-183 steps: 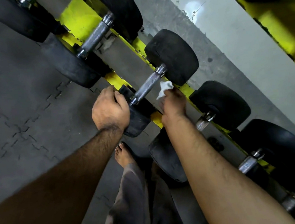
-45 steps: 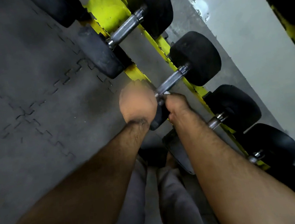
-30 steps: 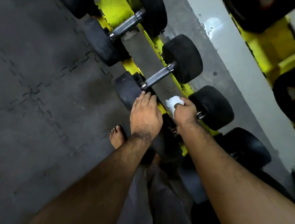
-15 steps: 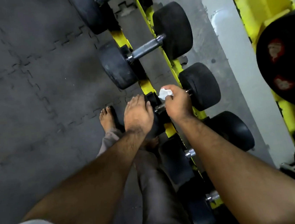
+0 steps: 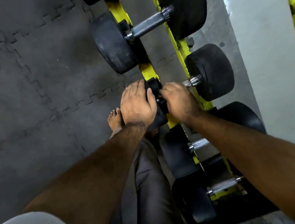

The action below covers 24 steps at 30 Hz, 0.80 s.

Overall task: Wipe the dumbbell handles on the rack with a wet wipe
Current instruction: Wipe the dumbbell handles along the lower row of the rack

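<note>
The interlocking rubber floor mat (image 5: pixel 30 88) fills the 9 o'clock side; the yellow rack (image 5: pixel 179 47) runs from 12 toward 6 o'clock, carrying at least 4 black dumbbells. The dumbbell being cleaned (image 5: pixel 210 71) lies at centre, its knurled steel handle (image 5: pixel 191 82) showing only at its 3 o'clock end. The left hand (image 5: pixel 136 104) lies flat, fingers straight, on the near rubber head to steady it. The right hand (image 5: pixel 178 99) has its fingers curled round the handle; the wet wipe is hidden beneath them. The dumbbell looks heavy and rigid and may roll, so bracing the head makes sense; the knurling should snag a soft, thin wipe, favouring a twisting rub. A bare foot (image 5: pixel 115 120) stands beside the rack.
</note>
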Each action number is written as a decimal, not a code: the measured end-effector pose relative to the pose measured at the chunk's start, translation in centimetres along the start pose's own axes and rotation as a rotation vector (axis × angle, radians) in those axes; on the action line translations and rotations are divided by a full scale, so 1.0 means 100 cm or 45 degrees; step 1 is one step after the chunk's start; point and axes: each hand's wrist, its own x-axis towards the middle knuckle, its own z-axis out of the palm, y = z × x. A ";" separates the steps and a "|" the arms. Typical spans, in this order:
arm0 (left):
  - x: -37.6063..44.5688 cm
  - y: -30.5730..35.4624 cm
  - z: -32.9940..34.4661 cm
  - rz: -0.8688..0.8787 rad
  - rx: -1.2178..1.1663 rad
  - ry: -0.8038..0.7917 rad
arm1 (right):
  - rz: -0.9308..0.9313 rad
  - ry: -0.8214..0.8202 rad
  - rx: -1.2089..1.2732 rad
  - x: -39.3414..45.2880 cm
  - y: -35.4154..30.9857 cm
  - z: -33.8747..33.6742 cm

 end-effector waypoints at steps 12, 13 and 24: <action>-0.001 -0.001 0.002 0.012 0.008 0.055 | 0.189 0.192 -0.063 -0.009 0.021 0.010; -0.001 0.000 0.002 0.015 0.007 0.055 | 0.146 0.158 -0.048 -0.010 0.009 0.019; -0.001 -0.003 0.007 0.018 0.011 0.086 | 0.038 0.131 -0.074 -0.026 -0.005 0.033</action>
